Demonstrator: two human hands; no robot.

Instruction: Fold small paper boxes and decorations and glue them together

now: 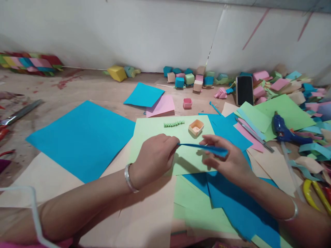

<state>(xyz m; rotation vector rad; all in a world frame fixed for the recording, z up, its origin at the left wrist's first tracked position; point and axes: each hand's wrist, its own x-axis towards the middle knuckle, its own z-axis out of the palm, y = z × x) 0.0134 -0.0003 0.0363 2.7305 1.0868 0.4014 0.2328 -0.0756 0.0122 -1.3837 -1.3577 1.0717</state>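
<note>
My left hand [159, 151] is closed in a pinch on one end of a narrow blue paper strip [196, 147]. The strip runs sideways to my right hand [229, 158], whose thumb and fingers are apart around its other end; I see no firm grip there. Under both hands lies a light green paper sheet [152, 129]. On that sheet, just beyond my hands, are a zigzag-folded green paper strip [174, 124] and a small open peach paper box [196, 127].
A blue sheet [82, 137] lies to the left, scissors [20, 112] beyond it. Small paper cubes [189, 79] line the wall. A phone [244, 91], a blue glue gun [287, 131], tweezers [254, 135], paper scraps and yellow-handled scissors [311, 196] are on the right.
</note>
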